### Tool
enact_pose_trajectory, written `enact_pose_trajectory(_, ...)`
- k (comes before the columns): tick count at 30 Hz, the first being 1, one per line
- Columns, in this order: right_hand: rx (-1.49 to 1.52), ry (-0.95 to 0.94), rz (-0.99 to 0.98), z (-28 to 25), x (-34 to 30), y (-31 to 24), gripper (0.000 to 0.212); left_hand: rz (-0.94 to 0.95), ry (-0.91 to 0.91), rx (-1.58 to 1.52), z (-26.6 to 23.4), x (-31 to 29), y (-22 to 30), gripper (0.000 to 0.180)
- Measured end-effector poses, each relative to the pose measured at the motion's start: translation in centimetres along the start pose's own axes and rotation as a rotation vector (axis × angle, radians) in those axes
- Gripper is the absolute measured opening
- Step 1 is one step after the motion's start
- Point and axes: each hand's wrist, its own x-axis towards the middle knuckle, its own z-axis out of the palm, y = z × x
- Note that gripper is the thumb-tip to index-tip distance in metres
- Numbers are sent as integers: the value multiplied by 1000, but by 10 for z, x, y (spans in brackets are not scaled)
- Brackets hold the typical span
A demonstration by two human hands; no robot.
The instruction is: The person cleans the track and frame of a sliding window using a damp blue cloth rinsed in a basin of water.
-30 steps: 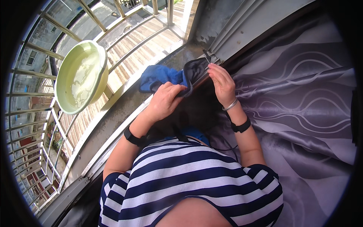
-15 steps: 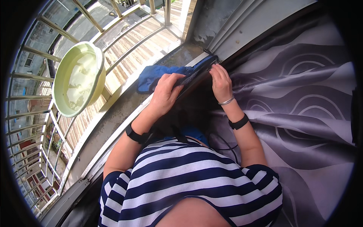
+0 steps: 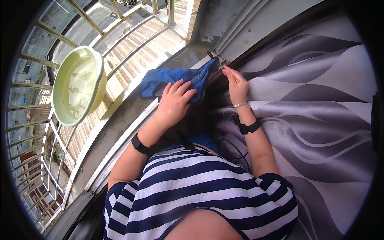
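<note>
A damp-looking blue cloth [image 3: 172, 77] with a dark underside lies across the window sill and its track. Over the cloth's near part my left hand [image 3: 175, 102] rests palm down, its fingers stretched out and slightly apart. To the right of the cloth's far corner, my right hand [image 3: 237, 85] is closed in a pinch, thumb and fingertips together. Something thin and shiny shows at those fingertips, too small to name. The cloth's far corner reaches up to the window frame [image 3: 214, 56], close to the right fingertips.
A pale green basin [image 3: 78, 86] with water in it stands on the left, by the metal window bars [image 3: 58, 35]. Slatted boards [image 3: 140, 46] lie beyond the sill. A grey patterned satin curtain [image 3: 304, 104] hangs on the right, beside my right arm. A dark cable [image 3: 236, 149] loops near my waist.
The cloth has spread out and turned more of its blue side up. My left fingers have gone from gripping its edge to lying on it. My right hand has shifted slightly right.
</note>
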Motion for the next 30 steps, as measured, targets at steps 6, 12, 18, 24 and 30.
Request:
enact_pose_trajectory(6, -708, -163, -653, 19, -2, -9, 10, 7, -25, -6, 1, -2, -3, 50)
enact_pose_trajectory(12, -730, -211, -508, 18, 8, -29, 8, -18, -60, -36, 3, -1, -5, 53)
enact_pose_trajectory(18, -334, -198, -478, 20, 13, -24, 8, -16, -62, -23, 6, -1, -6, 52)
enact_pose_trajectory(24, -323, -133, -338, 21, 16, -18, 28, -12, -112, -81, 1, -2, -9, 57)
enact_pose_trajectory(30, -426, -246, -408, 26, 20, -25, 30, -11, -119, -86, 5, -3, -12, 58)
